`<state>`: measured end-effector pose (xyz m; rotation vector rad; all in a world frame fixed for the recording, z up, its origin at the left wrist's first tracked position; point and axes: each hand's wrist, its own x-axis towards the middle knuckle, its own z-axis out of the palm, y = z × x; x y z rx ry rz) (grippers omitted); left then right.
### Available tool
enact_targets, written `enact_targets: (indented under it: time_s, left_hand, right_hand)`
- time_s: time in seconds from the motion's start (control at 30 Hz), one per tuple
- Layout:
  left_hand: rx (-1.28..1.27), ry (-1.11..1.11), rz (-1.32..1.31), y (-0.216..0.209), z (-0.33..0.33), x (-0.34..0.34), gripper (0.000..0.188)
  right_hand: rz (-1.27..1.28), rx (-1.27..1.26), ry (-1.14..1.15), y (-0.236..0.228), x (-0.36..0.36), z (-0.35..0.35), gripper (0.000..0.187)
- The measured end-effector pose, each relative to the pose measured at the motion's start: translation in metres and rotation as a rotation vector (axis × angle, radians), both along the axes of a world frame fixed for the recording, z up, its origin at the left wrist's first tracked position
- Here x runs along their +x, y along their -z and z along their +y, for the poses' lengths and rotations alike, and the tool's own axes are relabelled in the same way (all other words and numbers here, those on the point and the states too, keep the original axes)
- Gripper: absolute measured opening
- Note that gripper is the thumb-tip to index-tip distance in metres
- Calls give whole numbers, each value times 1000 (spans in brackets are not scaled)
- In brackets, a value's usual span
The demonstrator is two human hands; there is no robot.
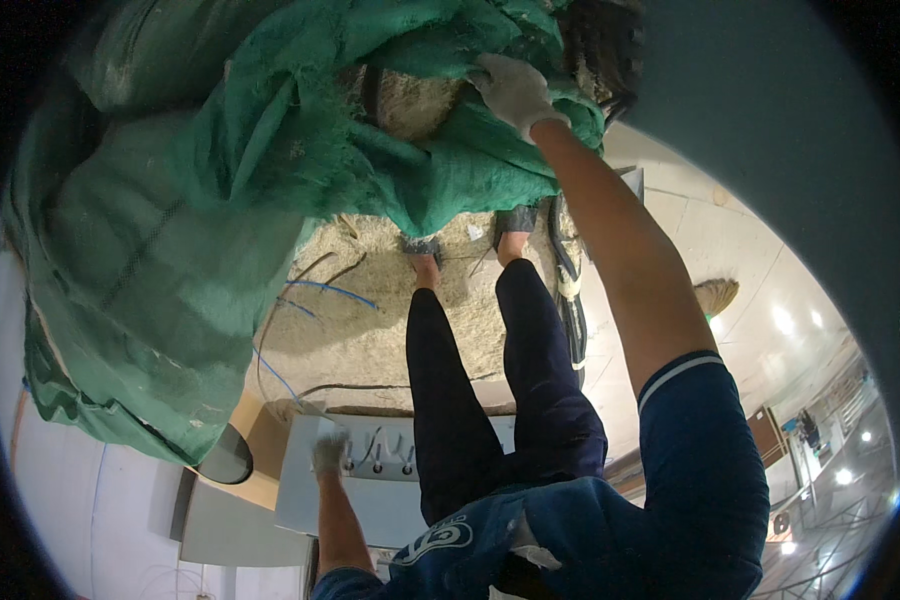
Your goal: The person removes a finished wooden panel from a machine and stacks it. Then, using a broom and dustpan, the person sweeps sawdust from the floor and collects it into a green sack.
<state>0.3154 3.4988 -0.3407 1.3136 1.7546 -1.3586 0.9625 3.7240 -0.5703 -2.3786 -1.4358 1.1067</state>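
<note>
My right hand point(513, 95), in a pale work glove, reaches far forward with its fingers closed on the frayed edge of a green woven sack point(360, 60). The sack's mouth gapes beside that hand, and pale, grainy material point(415, 105) shows inside. My left hand point(329, 454), also gloved, hangs low at my left, away from the sack. It is beside a grey metal box point(305, 490) with a row of round fittings. The left fingers are blurred, and whether they touch the box is unclear.
Both feet stand on floor strewn with pale dust point(370, 345). Blue wires point(330, 290) and thin dark cables lie at left; thick black cables point(570, 300) run by my right foot. A broom head point(715, 297) rests at right, by a large dark panel point(800, 130).
</note>
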Motion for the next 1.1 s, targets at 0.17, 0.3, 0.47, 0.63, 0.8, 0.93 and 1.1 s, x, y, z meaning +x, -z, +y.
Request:
enact_targets:
  time_s: [0.17,0.3,0.47,0.63,0.8,0.93,1.1]
  left_hand:
    - [900,238,-912,134,192,261,91]
    - [1171,256,-688,158,294,396,91]
    - [955,-166,-738,166,367,394,70]
    - [813,-1162,-1249,105,404,321,56]
    - [755,-1281,-1309,62,432,283,49]
    - [740,-1224,-1322,56,459,277,45]
    - [1530,-46,-671,31,470,299,41]
  right_hand:
    - [298,123,150,-21,16,10,65]
    - [592,232,97,-59,44,17,58]
    - [1083,312,938,-122,123,33,41]
    - [-197,401,847,-133,169,58,45]
    - [-148,263,81,-145,126,32,68]
    - [-392,472,-504,-97,28,41,45]
    - [-764,511,-341,-53,15,61,46]
